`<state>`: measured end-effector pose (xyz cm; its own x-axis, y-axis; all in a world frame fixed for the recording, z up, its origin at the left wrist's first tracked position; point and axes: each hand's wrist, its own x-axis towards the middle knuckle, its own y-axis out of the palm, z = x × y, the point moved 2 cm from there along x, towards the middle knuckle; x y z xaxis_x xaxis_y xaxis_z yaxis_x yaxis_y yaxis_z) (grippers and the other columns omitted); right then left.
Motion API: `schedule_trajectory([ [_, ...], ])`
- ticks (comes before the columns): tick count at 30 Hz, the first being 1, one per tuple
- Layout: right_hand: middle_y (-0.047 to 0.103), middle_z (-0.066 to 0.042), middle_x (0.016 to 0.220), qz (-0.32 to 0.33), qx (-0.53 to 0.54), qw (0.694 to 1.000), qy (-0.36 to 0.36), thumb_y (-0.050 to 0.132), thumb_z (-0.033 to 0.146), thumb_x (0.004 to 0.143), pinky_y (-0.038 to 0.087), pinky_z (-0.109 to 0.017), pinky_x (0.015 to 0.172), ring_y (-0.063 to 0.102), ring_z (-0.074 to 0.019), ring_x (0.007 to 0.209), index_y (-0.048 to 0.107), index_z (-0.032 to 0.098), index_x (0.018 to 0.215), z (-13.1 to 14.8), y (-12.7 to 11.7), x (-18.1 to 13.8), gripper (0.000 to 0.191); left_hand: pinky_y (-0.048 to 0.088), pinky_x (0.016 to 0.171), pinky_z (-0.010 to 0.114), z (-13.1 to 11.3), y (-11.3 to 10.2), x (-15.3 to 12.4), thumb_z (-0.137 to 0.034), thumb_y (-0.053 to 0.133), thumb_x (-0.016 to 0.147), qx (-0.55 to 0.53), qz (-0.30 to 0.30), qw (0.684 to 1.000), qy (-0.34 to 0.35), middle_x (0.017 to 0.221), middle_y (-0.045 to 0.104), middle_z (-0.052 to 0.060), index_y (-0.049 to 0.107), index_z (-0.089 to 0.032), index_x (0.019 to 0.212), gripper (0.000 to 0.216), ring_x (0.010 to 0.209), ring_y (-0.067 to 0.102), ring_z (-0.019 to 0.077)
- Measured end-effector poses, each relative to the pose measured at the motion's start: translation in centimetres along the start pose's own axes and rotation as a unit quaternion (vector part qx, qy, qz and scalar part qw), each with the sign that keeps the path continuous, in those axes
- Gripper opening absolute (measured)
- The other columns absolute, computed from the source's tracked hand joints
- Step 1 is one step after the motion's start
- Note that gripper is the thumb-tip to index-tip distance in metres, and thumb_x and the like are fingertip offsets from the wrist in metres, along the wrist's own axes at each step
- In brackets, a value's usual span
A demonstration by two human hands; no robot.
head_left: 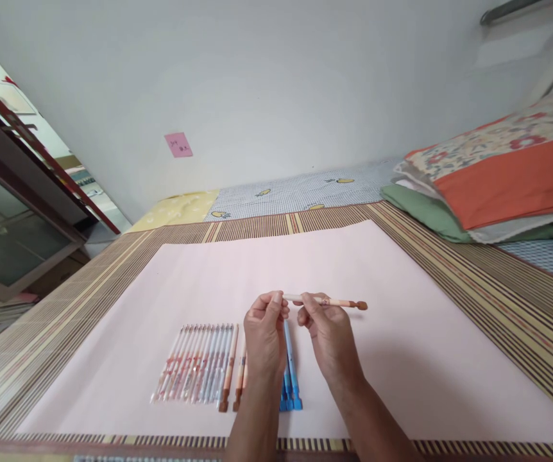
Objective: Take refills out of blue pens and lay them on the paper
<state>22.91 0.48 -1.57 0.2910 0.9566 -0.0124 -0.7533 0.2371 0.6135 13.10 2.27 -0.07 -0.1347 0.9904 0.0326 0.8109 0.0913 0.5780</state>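
Observation:
Above the pale pink sheet (209, 276), both hands hold one slim pen (341, 302) almost level. It has a whitish left end, a peach body and a brown shaped end on the right. My left hand (264, 330) pinches the whitish end between thumb and fingers. Farther along the barrel, my right hand (327, 333) grips it with thumb and forefinger. Below lie several clear-wrapped pens (192, 362) in a neat row, with peach-and-brown pens (229, 369) beside them. Several blue pens (292, 369) lie partly behind my left wrist and forearm.
The sheet lies on a striped bamboo mat (450, 276). Folded bedding (512, 173) is piled at the right. A white wall (281, 96) with a pink note (178, 145) rises behind, and a glass-panelled cabinet (11, 218) stands at the left.

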Motion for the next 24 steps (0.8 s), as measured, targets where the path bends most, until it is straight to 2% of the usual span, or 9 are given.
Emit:
schedule_trajectory([
  [7, 0.062, 0.000, 0.073, -0.021, 0.076, 0.996, 0.049, 0.090, 0.043, 0.069, 0.046, -0.026, 0.059, 0.049, -0.0090, 0.059, 0.070, 0.015, 0.066, -0.1, 0.6, -0.1, 0.035, 0.046, 0.068, 0.023, 0.2, -0.6, -0.4, -0.037, 0.083, 0.079, 0.092, -0.002, 0.994, 0.059, 0.069, 0.064, 0.000, 0.073, -0.016, 0.077, 0.023, 0.067, 0.055, 0.0110],
  [14, 0.060, 0.002, 0.062, -0.042, 0.131, 0.987, 0.087, 0.090, 0.035, 0.068, 0.041, -0.022, 0.052, 0.047, -0.0082, 0.054, 0.064, 0.016, 0.067, -0.5, 0.4, 0.0, 0.032, 0.047, 0.068, 0.025, 0.1, -0.1, -0.9, -0.036, 0.080, 0.082, 0.158, 0.010, 0.981, 0.113, 0.070, 0.064, 0.000, 0.075, -0.018, 0.078, 0.019, 0.069, 0.058, 0.0127],
  [19, 0.060, 0.003, 0.061, -0.038, 0.156, 0.983, 0.092, 0.093, 0.034, 0.064, 0.039, -0.020, 0.048, 0.046, -0.0073, 0.052, 0.061, 0.017, 0.067, 0.0, 0.5, 0.1, 0.036, 0.051, 0.073, 0.027, 0.0, 0.1, -1.0, -0.033, 0.084, 0.076, 0.158, 0.013, 0.983, 0.093, 0.080, 0.071, 0.003, 0.078, -0.019, 0.092, 0.022, 0.075, 0.064, 0.0154],
  [22, 0.062, 0.001, 0.064, -0.040, 0.151, 0.984, 0.087, 0.093, 0.037, 0.063, 0.039, -0.021, 0.049, 0.047, -0.0075, 0.052, 0.062, 0.017, 0.068, 0.4, 0.6, 0.3, 0.038, 0.050, 0.071, 0.024, 0.1, -0.1, -0.8, -0.031, 0.087, 0.072, 0.139, 0.010, 0.987, 0.079, 0.079, 0.069, 0.001, 0.078, -0.019, 0.100, 0.032, 0.073, 0.062, 0.0129],
  [24, 0.063, 0.001, 0.065, -0.049, 0.140, 0.986, 0.078, 0.094, 0.038, 0.062, 0.040, -0.022, 0.049, 0.047, -0.0080, 0.053, 0.062, 0.017, 0.068, 0.5, 0.5, 0.3, 0.038, 0.048, 0.070, 0.022, 0.2, -0.3, -0.7, -0.030, 0.089, 0.070, 0.129, 0.009, 0.989, 0.074, 0.078, 0.067, 0.000, 0.078, -0.019, 0.100, 0.033, 0.072, 0.060, 0.0110],
])
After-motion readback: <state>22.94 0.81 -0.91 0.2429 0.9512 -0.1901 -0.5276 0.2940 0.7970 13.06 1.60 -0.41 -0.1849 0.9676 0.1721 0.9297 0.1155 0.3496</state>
